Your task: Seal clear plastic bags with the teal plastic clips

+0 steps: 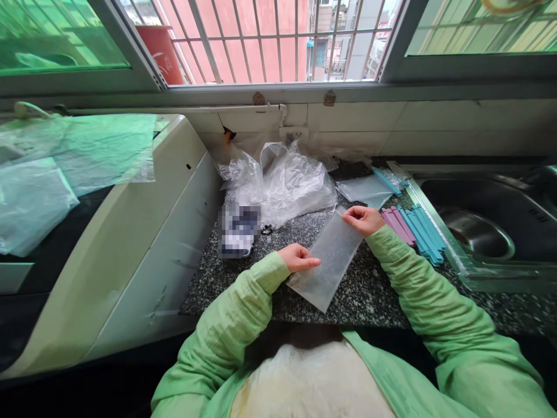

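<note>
A flat, translucent plastic bag [333, 255] is held tilted over the speckled dark countertop. My left hand [299, 258] grips its left edge, thumb stretched across the front and the other fingers out of sight behind. At its upper right corner, my right hand [362, 220] pinches the plastic between thumb and fingers. Nothing can be made out inside the bag. Just right of my right hand lie pink strips [398, 225] and blue strips [421, 232], side by side in rows. Another clear bag [365, 190] rests behind, with a blue strip [386, 180] at its right.
Crumpled clear plastic [291, 183] is heaped at the back of the counter. A blurred-out phone-like object [239, 231] lies left of my left hand. A metal sink [461, 273] is on the right. A white appliance [152, 232] with plastic sheets on top stands left.
</note>
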`<state>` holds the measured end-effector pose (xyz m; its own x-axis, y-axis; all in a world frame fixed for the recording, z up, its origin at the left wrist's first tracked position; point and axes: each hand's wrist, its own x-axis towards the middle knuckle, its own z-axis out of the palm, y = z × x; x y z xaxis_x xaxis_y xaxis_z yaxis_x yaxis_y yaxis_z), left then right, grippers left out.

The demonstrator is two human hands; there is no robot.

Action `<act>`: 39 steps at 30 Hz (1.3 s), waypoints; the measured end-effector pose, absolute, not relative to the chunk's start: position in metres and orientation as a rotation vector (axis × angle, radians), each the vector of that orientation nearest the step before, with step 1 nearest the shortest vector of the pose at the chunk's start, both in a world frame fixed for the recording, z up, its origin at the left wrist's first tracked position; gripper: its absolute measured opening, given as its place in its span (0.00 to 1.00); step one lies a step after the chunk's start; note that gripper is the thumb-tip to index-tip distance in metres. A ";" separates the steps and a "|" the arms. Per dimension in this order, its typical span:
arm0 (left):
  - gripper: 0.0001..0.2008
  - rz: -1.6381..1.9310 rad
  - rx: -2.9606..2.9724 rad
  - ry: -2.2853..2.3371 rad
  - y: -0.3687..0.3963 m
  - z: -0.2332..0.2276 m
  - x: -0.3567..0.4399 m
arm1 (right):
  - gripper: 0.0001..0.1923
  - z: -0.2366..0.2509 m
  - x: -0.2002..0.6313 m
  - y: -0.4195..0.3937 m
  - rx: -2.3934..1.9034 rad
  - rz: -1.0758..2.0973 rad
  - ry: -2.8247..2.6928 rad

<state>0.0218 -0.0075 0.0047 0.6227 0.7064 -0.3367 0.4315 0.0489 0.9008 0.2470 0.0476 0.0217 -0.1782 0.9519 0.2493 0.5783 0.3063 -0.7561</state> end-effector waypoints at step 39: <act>0.20 0.632 1.502 1.096 0.000 -0.002 0.028 | 0.13 0.022 0.224 0.034 -1.261 0.745 -2.006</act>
<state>0.0275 -0.0003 -0.0017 0.4265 0.8874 -0.1751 0.2932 0.0475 0.9549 0.2244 0.0344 0.0216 -0.3300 0.9178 0.2209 0.5509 0.3772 -0.7444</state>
